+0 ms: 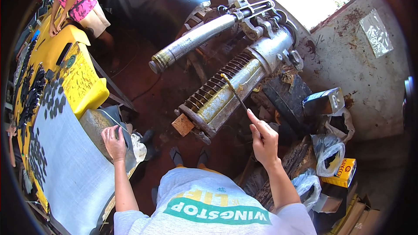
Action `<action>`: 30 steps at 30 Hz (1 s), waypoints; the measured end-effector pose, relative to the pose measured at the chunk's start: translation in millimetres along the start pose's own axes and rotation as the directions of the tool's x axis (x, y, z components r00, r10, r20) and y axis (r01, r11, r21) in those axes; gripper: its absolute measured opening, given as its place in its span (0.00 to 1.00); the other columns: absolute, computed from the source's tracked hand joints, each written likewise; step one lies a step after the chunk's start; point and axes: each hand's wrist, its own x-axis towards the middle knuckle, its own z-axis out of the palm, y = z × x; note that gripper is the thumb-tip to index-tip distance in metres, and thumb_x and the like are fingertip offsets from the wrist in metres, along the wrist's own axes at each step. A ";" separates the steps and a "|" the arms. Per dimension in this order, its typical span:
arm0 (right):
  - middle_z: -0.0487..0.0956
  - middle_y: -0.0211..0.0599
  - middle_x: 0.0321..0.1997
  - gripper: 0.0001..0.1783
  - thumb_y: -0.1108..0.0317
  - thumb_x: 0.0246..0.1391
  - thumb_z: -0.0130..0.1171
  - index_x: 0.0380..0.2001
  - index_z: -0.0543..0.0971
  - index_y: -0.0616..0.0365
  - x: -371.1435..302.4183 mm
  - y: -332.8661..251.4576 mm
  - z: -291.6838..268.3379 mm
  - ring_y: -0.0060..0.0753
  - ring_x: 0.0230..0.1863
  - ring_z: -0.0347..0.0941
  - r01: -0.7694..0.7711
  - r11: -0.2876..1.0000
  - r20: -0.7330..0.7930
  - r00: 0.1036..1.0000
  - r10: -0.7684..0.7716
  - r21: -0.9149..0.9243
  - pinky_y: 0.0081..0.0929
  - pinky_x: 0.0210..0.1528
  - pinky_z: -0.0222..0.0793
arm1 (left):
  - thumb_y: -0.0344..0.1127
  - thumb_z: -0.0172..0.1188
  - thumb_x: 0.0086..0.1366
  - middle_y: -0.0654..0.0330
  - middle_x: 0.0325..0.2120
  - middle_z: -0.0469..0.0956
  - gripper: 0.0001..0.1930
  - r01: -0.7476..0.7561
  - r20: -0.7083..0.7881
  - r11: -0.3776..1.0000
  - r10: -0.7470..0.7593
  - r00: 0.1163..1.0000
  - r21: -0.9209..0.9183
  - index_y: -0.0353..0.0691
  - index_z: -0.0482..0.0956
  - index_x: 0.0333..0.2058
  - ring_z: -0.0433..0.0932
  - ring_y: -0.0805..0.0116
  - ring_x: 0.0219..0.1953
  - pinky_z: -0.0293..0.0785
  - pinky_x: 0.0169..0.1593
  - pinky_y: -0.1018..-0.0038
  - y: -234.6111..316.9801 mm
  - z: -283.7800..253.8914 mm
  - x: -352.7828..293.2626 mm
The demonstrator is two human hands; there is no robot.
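Note:
My right hand (264, 142) is closed on a thin dark stick (235, 93), with the index finger laid along it. A yellowish smear coats the stick's tip, which is at the greasy metal shaft (220, 103) of a large machine. Beside that shaft runs a long coil spring (213, 82), and a wooden block (183, 125) sits at the machine's near end. A shiny metal cylinder (193, 39) slants out above. My left hand (114, 143) lies with fingers apart on a rounded dark grey surface (93, 128) at the table's right edge, holding nothing.
At left, a yellow-covered table (93, 91) bears a pale cloth (65, 161) and many small dark pieces (53, 100). A person in pink (76, 0) stands at its far end. To the right are a metal can (324, 101), plastic bags (328, 152) and a yellow box (342, 172).

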 end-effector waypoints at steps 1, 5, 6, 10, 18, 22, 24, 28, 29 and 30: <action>0.78 0.45 0.32 0.30 0.89 0.51 0.53 0.56 0.76 0.54 0.1 -4.2 -1.9 0.29 0.23 0.67 0.010 0.998 -0.026 1.000 -0.008 0.068 0.21 0.30 0.66 | 0.34 0.62 0.60 0.57 0.36 0.75 0.08 0.002 0.002 1.000 -0.002 1.000 0.004 0.39 0.78 0.36 0.71 0.57 0.46 0.67 0.54 0.63 -0.8 0.6 -0.4; 0.78 0.45 0.30 0.29 0.88 0.51 0.53 0.56 0.76 0.53 -3.5 -5.9 3.5 0.28 0.23 0.65 0.066 0.991 -0.139 0.989 -0.049 0.118 0.21 0.29 0.65 | 0.33 0.63 0.59 0.56 0.36 0.76 0.07 0.012 0.003 1.000 -0.012 1.000 0.019 0.38 0.78 0.35 0.71 0.56 0.46 0.67 0.54 0.63 -0.9 1.7 -0.7; 0.78 0.45 0.30 0.29 0.88 0.51 0.53 0.56 0.76 0.53 -2.2 -3.3 4.5 0.28 0.23 0.65 0.066 0.991 -0.139 0.989 -0.049 0.119 0.21 0.29 0.65 | 0.33 0.63 0.59 0.56 0.36 0.76 0.07 0.012 0.003 1.000 -0.012 1.000 0.020 0.38 0.78 0.35 0.71 0.56 0.46 0.67 0.54 0.63 -1.5 1.4 -1.3; 0.75 0.43 0.25 0.27 0.88 0.51 0.53 0.55 0.76 0.58 0.1 -6.0 0.7 0.26 0.21 0.63 0.033 0.999 -0.040 0.999 -0.032 0.020 0.23 0.27 0.65 | 0.34 0.62 0.60 0.56 0.36 0.76 0.07 0.023 0.011 0.999 -0.023 1.000 0.023 0.39 0.79 0.35 0.71 0.56 0.47 0.67 0.54 0.63 -2.2 1.7 -2.3; 0.72 0.41 0.25 0.28 0.89 0.52 0.51 0.56 0.76 0.57 3.0 3.6 3.1 0.24 0.23 0.63 0.020 0.996 -0.027 0.999 -0.017 0.090 0.18 0.30 0.65 | 0.34 0.62 0.60 0.55 0.35 0.76 0.07 0.029 0.027 0.998 -0.031 0.999 0.052 0.38 0.79 0.35 0.71 0.56 0.47 0.67 0.54 0.63 -2.9 1.1 -3.1; 0.76 0.37 0.28 0.27 0.88 0.53 0.50 0.56 0.75 0.58 -2.0 8.0 7.5 0.21 0.24 0.63 0.034 0.986 -0.148 0.989 -0.009 0.165 0.16 0.32 0.66 | 0.34 0.62 0.60 0.55 0.35 0.76 0.07 0.017 0.007 0.999 -0.017 1.000 0.030 0.38 0.79 0.35 0.71 0.56 0.46 0.67 0.54 0.63 -1.0 1.5 -1.3; 0.75 0.34 0.27 0.27 0.89 0.53 0.51 0.56 0.76 0.58 0.9 15.2 11.3 0.19 0.24 0.62 -0.042 0.974 -0.060 0.997 0.056 0.223 0.15 0.31 0.64 | 0.34 0.62 0.60 0.55 0.35 0.76 0.07 0.018 0.007 0.999 -0.018 1.000 0.030 0.38 0.79 0.35 0.71 0.56 0.46 0.67 0.54 0.63 -1.5 1.9 -1.1; 0.75 0.32 0.27 0.27 0.88 0.53 0.51 0.56 0.76 0.57 -0.3 2.9 1.5 0.17 0.23 0.61 -0.113 0.964 -0.033 0.992 0.125 0.242 0.14 0.30 0.63 | 0.34 0.62 0.60 0.55 0.35 0.76 0.07 0.020 0.014 0.999 -0.021 1.000 0.032 0.38 0.79 0.35 0.71 0.57 0.46 0.67 0.54 0.63 -2.1 1.9 -1.9; 0.75 0.32 0.27 0.27 0.87 0.54 0.51 0.56 0.76 0.56 -1.5 2.0 2.5 0.16 0.23 0.61 -0.065 0.969 -0.076 0.993 0.085 0.238 0.14 0.29 0.63 | 0.33 0.62 0.60 0.55 0.35 0.76 0.07 0.012 0.009 0.999 -0.013 1.000 0.036 0.38 0.79 0.35 0.71 0.57 0.47 0.67 0.54 0.63 -2.1 1.8 -2.0; 0.74 0.32 0.27 0.27 0.86 0.55 0.51 0.56 0.76 0.55 -3.0 1.3 2.7 0.15 0.23 0.60 -0.019 0.973 -0.120 0.992 0.048 0.232 0.14 0.28 0.62 | 0.33 0.62 0.60 0.55 0.35 0.76 0.07 0.010 0.011 0.999 -0.011 1.000 0.036 0.38 0.79 0.35 0.71 0.57 0.47 0.67 0.54 0.63 -2.7 2.0 -2.1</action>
